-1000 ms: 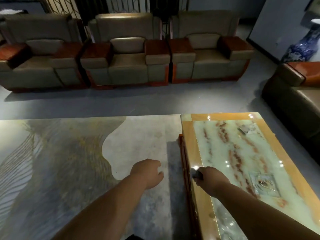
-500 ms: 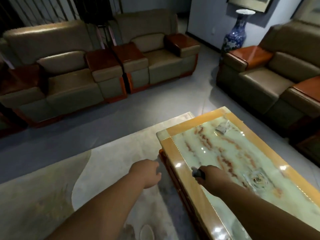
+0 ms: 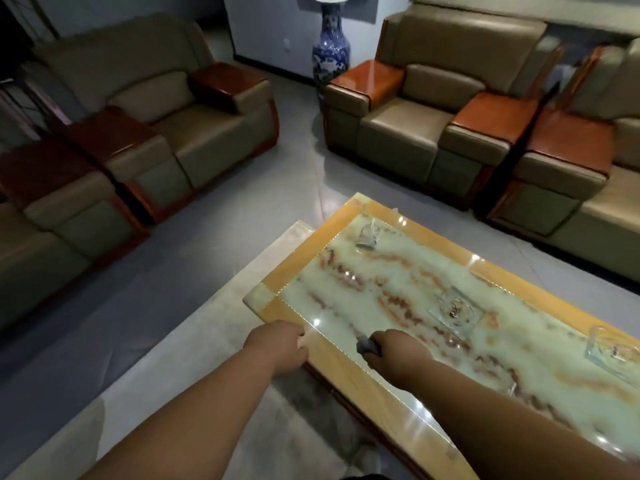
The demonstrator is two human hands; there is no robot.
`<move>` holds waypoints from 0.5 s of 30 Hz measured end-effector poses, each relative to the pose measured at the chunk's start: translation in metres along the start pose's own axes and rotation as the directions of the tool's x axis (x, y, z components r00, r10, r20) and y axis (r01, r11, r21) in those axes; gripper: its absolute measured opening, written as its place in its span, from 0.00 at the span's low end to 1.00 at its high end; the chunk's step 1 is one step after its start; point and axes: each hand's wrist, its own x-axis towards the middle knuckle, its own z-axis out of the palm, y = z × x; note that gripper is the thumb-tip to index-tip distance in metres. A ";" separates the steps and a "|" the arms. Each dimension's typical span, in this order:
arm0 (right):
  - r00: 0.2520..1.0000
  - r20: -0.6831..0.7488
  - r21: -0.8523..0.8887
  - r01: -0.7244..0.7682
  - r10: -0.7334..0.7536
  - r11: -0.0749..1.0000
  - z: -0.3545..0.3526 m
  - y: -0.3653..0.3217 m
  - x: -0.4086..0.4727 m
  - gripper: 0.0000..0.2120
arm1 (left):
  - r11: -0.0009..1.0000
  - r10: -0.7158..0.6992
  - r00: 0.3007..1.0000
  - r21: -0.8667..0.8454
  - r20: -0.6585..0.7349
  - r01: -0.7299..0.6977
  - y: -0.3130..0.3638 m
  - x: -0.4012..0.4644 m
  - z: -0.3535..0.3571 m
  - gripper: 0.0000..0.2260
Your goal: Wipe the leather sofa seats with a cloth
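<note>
Grey floor is seen in a dim room with brown sofas all around. A small grey cloth (image 3: 367,345) is gripped in the right hand (image 3: 393,353), whose fingers are curled around it; only a bit of cloth peeks out. It is held over the near edge of a shiny stone table (image 3: 287,268), well apart from every seat. The left hand (image 3: 277,346) is curled loosely and nothing is held in it. One leather sofa (image 3: 207,133) is placed on the left, another leather sofa (image 3: 405,126) on the right. A blue vase (image 3: 330,46) is stood between them. Glass ashtrays (image 3: 455,311) are set on the table. A pale rug (image 3: 173,375) is spread under it.
</note>
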 end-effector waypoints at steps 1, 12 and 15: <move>1.000 -0.002 0.007 -0.009 0.009 1.000 -0.002 0.002 0.007 0.09 | 1.000 0.002 1.000 0.004 0.000 -0.002 0.002 0.009 -0.005 0.23; 0.988 -0.062 0.095 -0.138 0.144 0.986 -0.028 0.001 0.059 0.14 | 0.979 0.155 0.986 0.123 0.060 -0.161 0.011 0.089 -0.039 0.24; 0.980 -0.065 0.113 -0.180 0.188 0.977 -0.040 -0.013 0.080 0.15 | 0.955 0.220 0.972 0.184 0.078 -0.231 0.005 0.119 -0.053 0.24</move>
